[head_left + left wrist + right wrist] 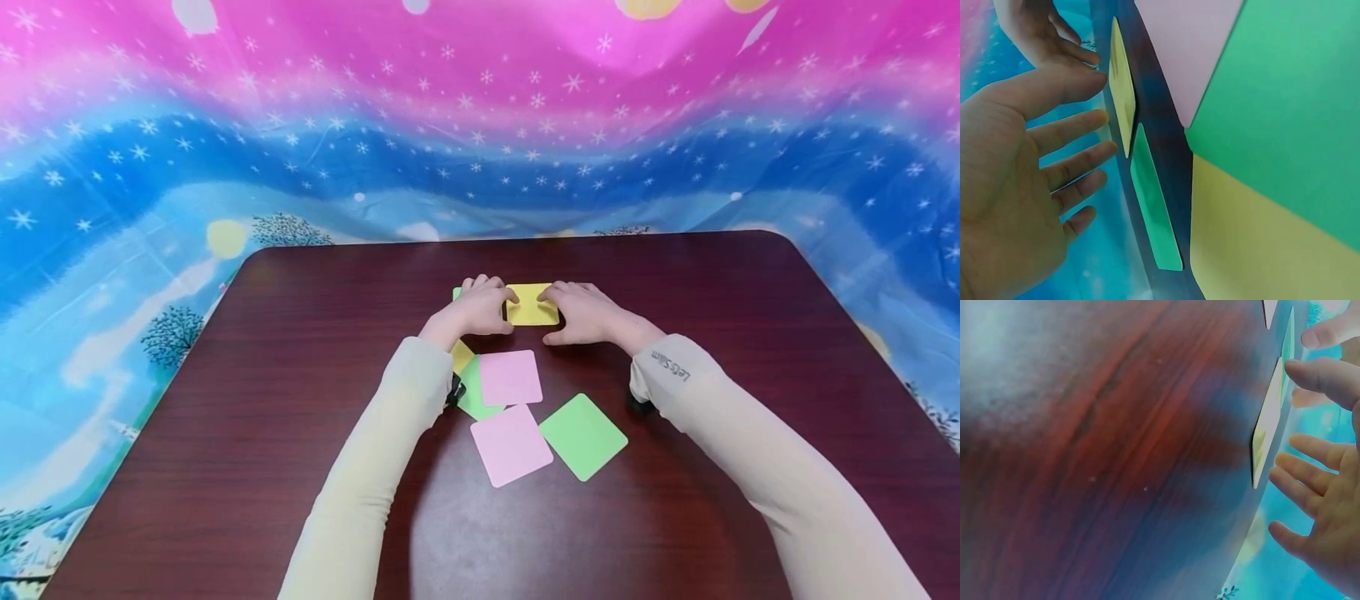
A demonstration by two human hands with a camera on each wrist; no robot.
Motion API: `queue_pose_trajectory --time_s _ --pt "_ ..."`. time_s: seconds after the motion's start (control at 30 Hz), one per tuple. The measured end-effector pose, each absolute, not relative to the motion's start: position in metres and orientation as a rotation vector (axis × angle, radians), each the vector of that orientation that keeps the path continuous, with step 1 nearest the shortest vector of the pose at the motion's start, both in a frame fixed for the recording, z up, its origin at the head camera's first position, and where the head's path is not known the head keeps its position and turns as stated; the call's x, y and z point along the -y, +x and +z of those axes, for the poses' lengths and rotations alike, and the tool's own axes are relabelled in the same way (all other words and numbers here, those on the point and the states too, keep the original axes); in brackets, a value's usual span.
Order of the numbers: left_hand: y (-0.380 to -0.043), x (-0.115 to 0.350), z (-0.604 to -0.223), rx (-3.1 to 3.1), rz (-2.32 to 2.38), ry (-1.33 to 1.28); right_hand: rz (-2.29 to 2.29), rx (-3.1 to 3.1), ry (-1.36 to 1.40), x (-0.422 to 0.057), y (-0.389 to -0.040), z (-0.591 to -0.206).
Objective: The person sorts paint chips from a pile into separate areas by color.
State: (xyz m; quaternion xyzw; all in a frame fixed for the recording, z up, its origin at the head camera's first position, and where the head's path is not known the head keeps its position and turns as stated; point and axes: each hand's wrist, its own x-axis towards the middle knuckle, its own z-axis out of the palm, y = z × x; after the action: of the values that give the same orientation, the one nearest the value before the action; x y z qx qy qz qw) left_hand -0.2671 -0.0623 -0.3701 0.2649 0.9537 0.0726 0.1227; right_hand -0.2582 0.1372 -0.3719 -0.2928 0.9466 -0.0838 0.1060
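A yellow card (532,312) with rounded corners lies flat at the far part of the table. On its left side is my left hand (480,308), fingers loosely spread; on its right is my right hand (588,312), likewise spread. Both wrist views show the left hand (1016,175) and the right hand (1329,500) with nothing held and fingertips close to the yellow card. Whether any fingertip touches it, I cannot tell. A green card (1154,206) lies beside the yellow one, mostly hidden under the left hand in the head view.
Closer to me lie two pink cards (512,446), a green card (583,437) and another green card (472,392) partly under pink. A second yellow card (461,356) is half covered by the left sleeve. A patterned cloth (480,125) hangs behind the dark wooden table (300,333).
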Motion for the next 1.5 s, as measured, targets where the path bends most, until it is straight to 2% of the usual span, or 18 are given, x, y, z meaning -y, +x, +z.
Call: queue_pose_trajectory --time_s 0.93,1.17,1.5 --pt "-0.227 0.079 -0.371 -2.766 0.205 0.881 -0.182 -2.768 -1.155 -0.124 -0.208 -0.371" --pt "-0.215 0.084 -0.373 -2.734 0.215 0.909 -0.122 -2.750 -1.162 -0.120 -0.201 -0.374" --pt "-0.194 0.082 -0.367 -2.670 -0.018 0.946 -0.120 -2.746 -1.150 -0.120 -0.199 -0.380"
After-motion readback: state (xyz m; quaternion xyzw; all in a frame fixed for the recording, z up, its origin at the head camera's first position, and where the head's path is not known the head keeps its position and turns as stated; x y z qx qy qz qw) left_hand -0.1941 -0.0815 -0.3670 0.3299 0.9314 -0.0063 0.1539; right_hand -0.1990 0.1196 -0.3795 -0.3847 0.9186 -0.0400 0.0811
